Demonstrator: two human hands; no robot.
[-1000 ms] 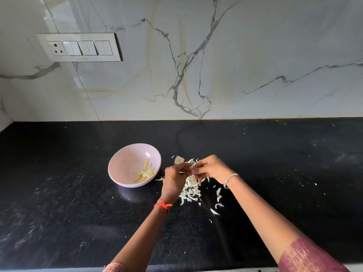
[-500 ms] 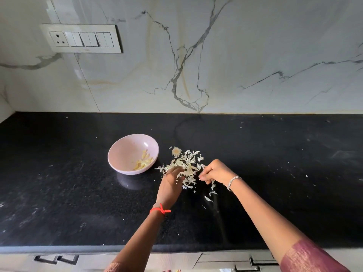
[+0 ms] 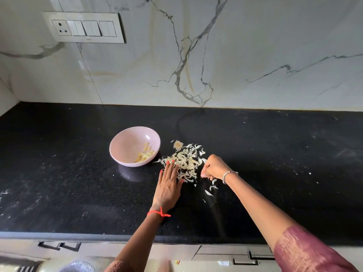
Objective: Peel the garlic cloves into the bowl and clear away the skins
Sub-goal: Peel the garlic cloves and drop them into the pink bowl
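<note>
A pale pink bowl [image 3: 127, 148] stands on the black counter [image 3: 59, 183] and holds several peeled yellow garlic cloves [image 3: 145, 154]. To its right lies a heap of white garlic skins [image 3: 186, 161], with a round root stub [image 3: 178, 144] at its far end. My left hand [image 3: 169, 185] lies flat on the counter, its straight fingers against the left side of the heap. My right hand [image 3: 213, 167] sits at the heap's right side with fingers curled; what they hold is hidden. A few loose skins [image 3: 211, 188] lie below that hand.
A marble wall with a switch panel [image 3: 84, 27] rises behind the counter. The counter's front edge runs along the bottom, with drawer fronts [image 3: 225, 256] below it. Small white specks dot the counter at right.
Both hands came apart and dropped to the counter. The left hand opened flat against the skins and the right hand moved to the heap's right side. The camera pulled back.
</note>
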